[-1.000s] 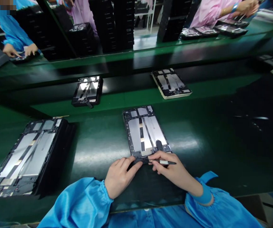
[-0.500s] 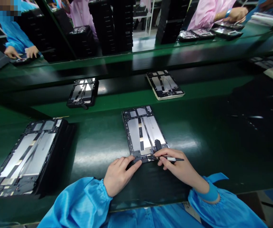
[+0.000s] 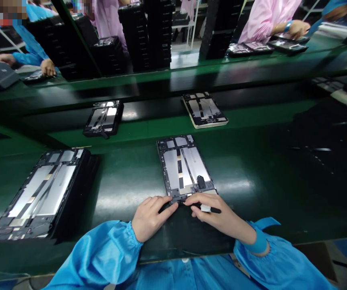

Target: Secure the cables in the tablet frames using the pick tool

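An opened tablet [image 3: 191, 159] lies on the green bench in front of me, its silver battery plates and a dark ribbon cable showing. My left hand [image 3: 152, 213] pinches the lower left corner of the tablet between thumb and fingers. At its lower edge, my right hand [image 3: 214, 209] grips a slim pen-shaped tool [image 3: 206, 208], white in the middle with a black end. The tool's tip is hidden by my fingers near the bottom edge. A small black tab [image 3: 201, 182] stands out on the tablet just above my right hand.
A stack of opened tablets [image 3: 44, 189] stands at the left. Beyond the bench, one tablet [image 3: 103, 117] sits on a dark block and another [image 3: 205, 108] on a pale one. Tall black stacks [image 3: 158, 36] and co-workers' hands [image 3: 48, 67] are at the back.
My right hand has moved slightly left and down with the pen-shaped tool, toward the tablet's bottom edge. My left hand stays at the corner. A co-worker's hands at back left have spread apart.
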{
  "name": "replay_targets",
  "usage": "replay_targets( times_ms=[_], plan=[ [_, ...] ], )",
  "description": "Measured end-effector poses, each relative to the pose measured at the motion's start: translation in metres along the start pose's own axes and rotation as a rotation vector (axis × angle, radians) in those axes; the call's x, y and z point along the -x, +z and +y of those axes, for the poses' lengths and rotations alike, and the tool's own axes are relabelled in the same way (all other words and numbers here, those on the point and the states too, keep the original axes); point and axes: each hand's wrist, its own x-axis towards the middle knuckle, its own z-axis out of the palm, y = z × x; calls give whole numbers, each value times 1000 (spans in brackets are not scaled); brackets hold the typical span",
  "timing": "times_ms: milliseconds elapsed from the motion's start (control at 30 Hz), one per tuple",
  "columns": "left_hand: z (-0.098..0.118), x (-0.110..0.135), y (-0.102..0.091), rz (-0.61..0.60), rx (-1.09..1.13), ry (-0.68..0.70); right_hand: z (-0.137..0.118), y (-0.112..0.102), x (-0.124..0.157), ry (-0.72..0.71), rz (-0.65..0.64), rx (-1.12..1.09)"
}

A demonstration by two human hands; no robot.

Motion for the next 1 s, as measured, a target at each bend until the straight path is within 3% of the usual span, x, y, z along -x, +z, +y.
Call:
replay_targets(
  times_ms=[133, 300, 433, 600, 800, 867, 1000],
  plan=[
    [8, 5, -7, -19, 39, 18, 10, 2, 7, 200, 34, -219],
    [29, 22, -17, -186, 161, 106, 24, 14, 21, 266, 37, -393],
    [31, 28, -17, -215, 156, 177, 18, 23, 20, 262, -40, -225],
    [30, 27, -14, -193, 169, 209, 7, 25, 12, 145, -45, 118],
    [29, 28, -12, -181, 181, 202, 7, 35, 13, 145, -51, 175],
    [30, 28, -12, -184, 184, 201, 10, 37, 15, 158, -27, 119],
    [31, 27, -14, -182, 173, 185, 11, 21, 12, 211, 43, -223]
  ],
)
